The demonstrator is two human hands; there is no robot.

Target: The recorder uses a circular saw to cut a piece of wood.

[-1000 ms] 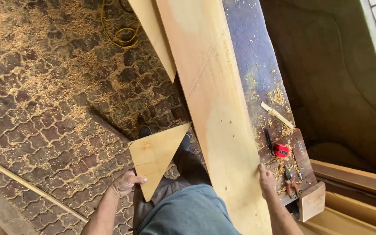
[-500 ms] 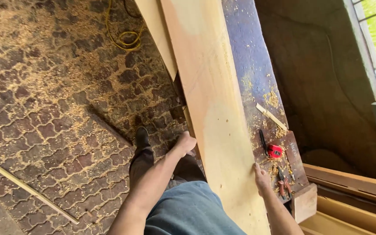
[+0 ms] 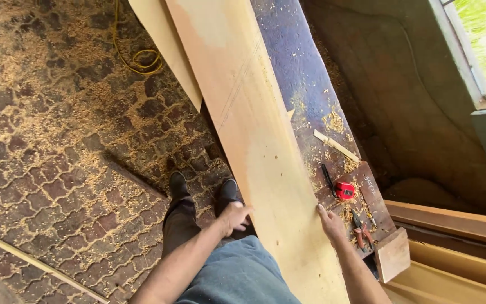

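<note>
A long pale wooden board (image 3: 243, 129) lies lengthwise on a dark blue workbench (image 3: 299, 84). My left hand (image 3: 233, 217) is at the board's near left edge, fingers spread, touching or just beside it and holding nothing. My right hand (image 3: 330, 222) rests on the board's right edge, fingers laid on the wood. A second pale plywood piece (image 3: 167, 45) hangs off the bench to the left of the board. My two dark shoes (image 3: 178, 184) stand on the paving below.
A red tape measure (image 3: 344, 190), a dark pencil-like tool (image 3: 327, 179), pliers (image 3: 361, 228) and a wood sliver (image 3: 336, 145) lie on the bench among sawdust. A yellow cord (image 3: 136, 56) lies on the paved floor. A thin stick (image 3: 35, 262) lies lower left.
My left hand let go of a triangular wood offcut, which is no longer in view, and rose to the board's left edge. The right hand stayed on the board.
</note>
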